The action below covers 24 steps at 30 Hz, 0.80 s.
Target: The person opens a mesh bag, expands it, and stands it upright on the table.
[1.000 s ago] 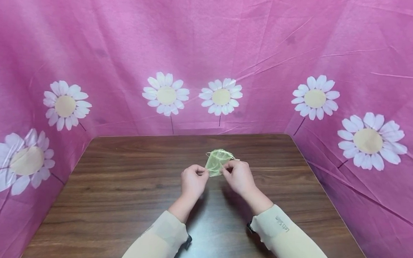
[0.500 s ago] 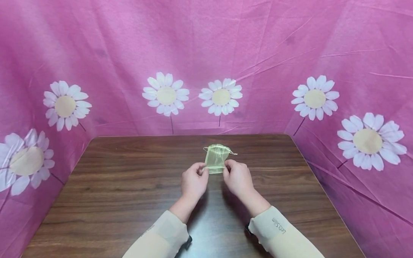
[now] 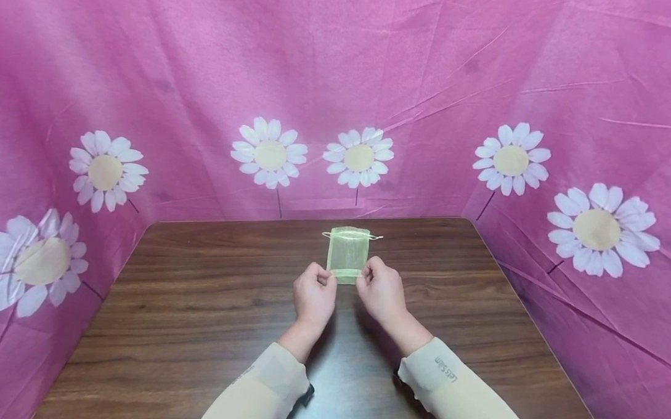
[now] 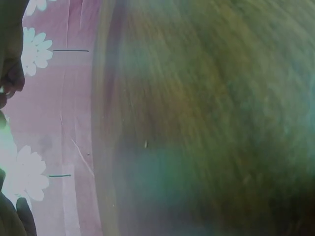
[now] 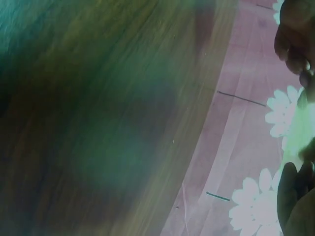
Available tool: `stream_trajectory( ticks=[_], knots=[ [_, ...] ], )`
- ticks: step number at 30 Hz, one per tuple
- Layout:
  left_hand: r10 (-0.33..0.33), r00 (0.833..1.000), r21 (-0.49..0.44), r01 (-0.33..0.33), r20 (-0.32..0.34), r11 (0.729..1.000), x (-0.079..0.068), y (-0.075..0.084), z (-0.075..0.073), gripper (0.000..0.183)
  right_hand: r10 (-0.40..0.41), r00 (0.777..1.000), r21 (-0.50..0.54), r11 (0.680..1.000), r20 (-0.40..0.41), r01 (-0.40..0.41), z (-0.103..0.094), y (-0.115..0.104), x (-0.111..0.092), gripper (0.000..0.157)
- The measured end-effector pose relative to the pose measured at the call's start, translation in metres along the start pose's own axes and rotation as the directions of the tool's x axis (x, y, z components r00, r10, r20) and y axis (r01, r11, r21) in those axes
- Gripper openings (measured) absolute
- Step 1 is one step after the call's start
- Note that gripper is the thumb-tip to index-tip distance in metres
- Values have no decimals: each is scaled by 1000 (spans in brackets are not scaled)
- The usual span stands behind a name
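Observation:
A small sheer light-green drawstring pouch (image 3: 348, 252) is stretched flat between both hands in the head view. Its gathered neck and looped cords lie at the far end, and the bottom seam faces the person. My left hand (image 3: 314, 296) pinches the near left corner between thumb and forefinger. On the opposite side, my right hand (image 3: 382, 291) pinches the near right corner the same way. Only a bright strip of the pouch (image 5: 299, 132) shows at the edge of the right wrist view, between dark fingers. The pouch looks flat, with nothing visible inside.
A dark wood-grain table (image 3: 199, 303) lies under the hands. Pink cloth (image 3: 340, 62) printed with white daisies hangs along its back and both sides. Pale sleeves (image 3: 257, 385) cover the forearms, with a dark band at each wrist.
The pouch was crumpled and slanted; now it is spread out straight, its neck farther from the person. My right hand has shifted slightly left, and both hands keep their pinch.

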<state>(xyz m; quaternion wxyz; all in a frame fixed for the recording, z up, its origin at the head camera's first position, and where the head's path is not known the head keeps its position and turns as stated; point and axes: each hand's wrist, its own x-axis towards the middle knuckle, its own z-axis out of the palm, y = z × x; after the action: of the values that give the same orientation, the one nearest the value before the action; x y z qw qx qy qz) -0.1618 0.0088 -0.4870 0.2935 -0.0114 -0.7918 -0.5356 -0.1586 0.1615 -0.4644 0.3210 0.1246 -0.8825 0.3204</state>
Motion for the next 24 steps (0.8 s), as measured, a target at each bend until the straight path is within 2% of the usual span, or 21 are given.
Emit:
stream_trajectory(
  ticks=[3,8,13,17,21,24],
  knots=[
    [20,1000,-31,-21,-10,999,-2,-1,0,14,1,1000,23,1000,-29,0,1,-4,-1,16],
    [10,1000,-52,-10,7,999,-3,-2,0,12,31,999,7,1000,-30,-31,0,-3,-1,17],
    [9,1000,-16,-8,19,1000,-2,-2,0,10,-7,999,-35,999,-32,6,0,2,-2,10],
    [-16,999,37,15,43,999,-2,0,-1,14,-29,999,-68,997,-41,26,0,3,-3,9],
    [-38,998,42,36,40,998,-2,0,0,18,-37,998,-71,997,-42,34,0,3,-4,10],
    [-26,1000,16,26,15,1000,-2,0,1,20,-37,998,-73,997,-45,34,1,3,-5,12]
  ],
)
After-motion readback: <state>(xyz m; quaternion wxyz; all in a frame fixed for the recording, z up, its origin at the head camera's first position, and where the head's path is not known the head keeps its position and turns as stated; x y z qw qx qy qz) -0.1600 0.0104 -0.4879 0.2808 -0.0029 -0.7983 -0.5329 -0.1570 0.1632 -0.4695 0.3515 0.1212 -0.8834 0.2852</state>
